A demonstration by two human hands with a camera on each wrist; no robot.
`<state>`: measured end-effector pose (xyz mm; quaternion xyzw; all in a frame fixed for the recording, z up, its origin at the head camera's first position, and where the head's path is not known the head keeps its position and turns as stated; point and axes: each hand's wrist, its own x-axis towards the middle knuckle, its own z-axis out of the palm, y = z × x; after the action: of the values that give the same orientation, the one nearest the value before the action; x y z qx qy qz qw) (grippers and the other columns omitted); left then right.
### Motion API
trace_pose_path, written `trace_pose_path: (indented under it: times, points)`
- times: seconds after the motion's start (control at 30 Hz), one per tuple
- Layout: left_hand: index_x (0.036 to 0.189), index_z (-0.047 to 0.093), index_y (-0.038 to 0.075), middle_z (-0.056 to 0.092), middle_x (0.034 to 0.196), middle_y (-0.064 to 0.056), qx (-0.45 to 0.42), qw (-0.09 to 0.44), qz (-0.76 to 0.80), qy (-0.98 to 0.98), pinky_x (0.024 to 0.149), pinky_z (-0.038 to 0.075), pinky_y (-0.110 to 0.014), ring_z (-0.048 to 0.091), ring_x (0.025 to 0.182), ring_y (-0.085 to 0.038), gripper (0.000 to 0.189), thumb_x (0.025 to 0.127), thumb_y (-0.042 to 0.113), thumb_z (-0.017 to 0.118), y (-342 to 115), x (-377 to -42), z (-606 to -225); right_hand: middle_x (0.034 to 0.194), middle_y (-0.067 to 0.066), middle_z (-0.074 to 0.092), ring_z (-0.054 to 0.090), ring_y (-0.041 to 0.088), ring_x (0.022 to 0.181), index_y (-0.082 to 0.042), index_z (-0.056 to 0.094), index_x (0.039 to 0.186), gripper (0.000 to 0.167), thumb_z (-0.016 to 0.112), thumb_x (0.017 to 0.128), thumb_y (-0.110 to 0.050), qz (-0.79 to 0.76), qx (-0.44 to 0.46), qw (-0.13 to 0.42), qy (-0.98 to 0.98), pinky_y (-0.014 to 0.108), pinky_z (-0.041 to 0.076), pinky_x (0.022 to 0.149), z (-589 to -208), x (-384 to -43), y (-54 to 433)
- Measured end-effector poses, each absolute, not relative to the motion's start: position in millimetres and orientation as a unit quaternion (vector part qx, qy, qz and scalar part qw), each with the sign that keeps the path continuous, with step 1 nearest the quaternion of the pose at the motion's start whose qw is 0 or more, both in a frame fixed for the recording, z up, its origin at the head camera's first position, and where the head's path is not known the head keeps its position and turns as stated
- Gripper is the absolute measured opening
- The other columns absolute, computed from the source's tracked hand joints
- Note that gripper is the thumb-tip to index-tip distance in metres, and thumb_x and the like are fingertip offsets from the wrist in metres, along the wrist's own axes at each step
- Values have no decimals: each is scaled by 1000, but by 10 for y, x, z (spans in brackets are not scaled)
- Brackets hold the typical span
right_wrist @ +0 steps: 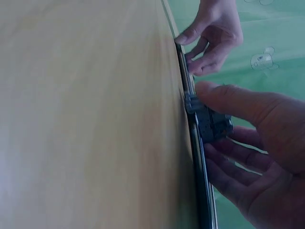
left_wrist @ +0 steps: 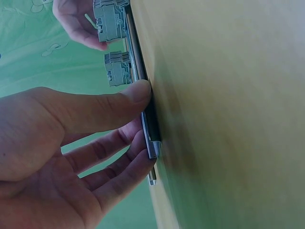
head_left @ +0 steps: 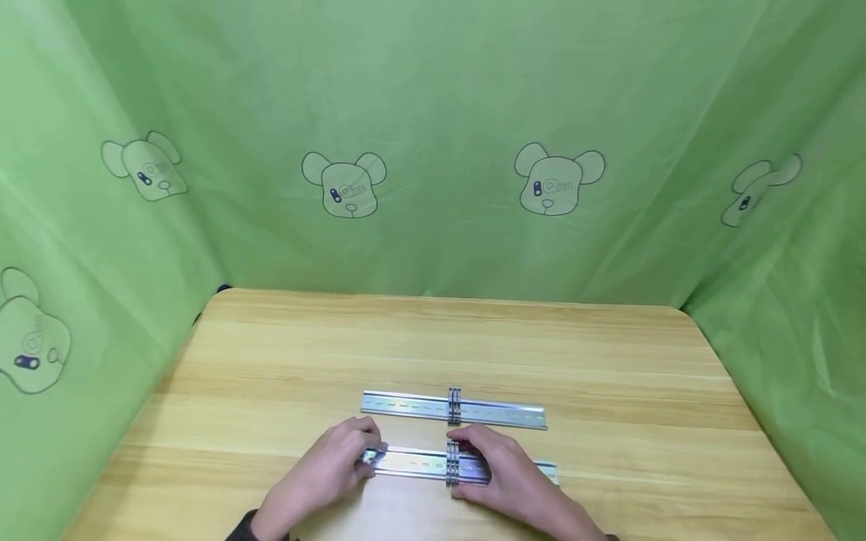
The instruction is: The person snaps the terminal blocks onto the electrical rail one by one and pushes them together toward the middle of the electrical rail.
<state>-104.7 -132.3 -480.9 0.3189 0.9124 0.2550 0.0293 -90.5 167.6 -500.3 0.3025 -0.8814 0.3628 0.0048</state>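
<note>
Two slotted metal DIN rails lie on the table, one behind the other. At the left end of the near DIN rail [head_left: 413,463], my left hand [head_left: 331,457] pinches the rail between thumb and fingers. Grey terminal blocks [head_left: 452,464] sit upright across this rail around its middle. My right hand [head_left: 507,469] grips them, thumb on the near end and fingers on the far end, as the right wrist view also shows on the dark block [right_wrist: 212,125]. The right hand covers part of the rail's right half.
Behind runs the far DIN rail [head_left: 406,406], with similar terminal blocks [head_left: 454,406] standing on it near the middle. A wood-grain table [head_left: 609,361] carries everything. Green cloth [head_left: 446,90] printed with bear heads hangs behind and at both sides.
</note>
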Motion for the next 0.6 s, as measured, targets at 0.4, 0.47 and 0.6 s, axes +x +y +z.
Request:
trace_pose_path:
  times: [0.4, 0.47, 0.6]
  points:
    - [99, 79, 6, 69, 97, 2, 318, 25, 255, 913, 80, 59, -29, 63, 89, -13, 26, 74, 1, 88, -1317, -1035, -4824, 127, -2, 66, 64, 18, 117, -10, 66, 128, 58, 89, 80, -33, 324, 286, -5, -902, 41, 54, 101, -5005, -870, 1572]
    - [99, 79, 7, 69, 97, 2, 318, 23, 254, 913, 81, 59, -29, 63, 89, -13, 27, 74, 2, 88, -1317, -1036, -4828, 127, -2, 66, 63, 18, 118, -11, 66, 127, 57, 89, 80, -33, 324, 281, -10, -903, 40, 54, 101, -4999, -871, 1566]
    - [98, 79, 7, 69, 97, 2, 318, 19, 252, 914, 81, 59, -29, 63, 89, -13, 27, 74, 2, 88, -1313, -1036, -4832, 125, -2, 67, 64, 18, 116, -11, 66, 123, 53, 89, 80, -31, 320, 281, -6, -905, 40, 55, 99, -4991, -878, 1556]
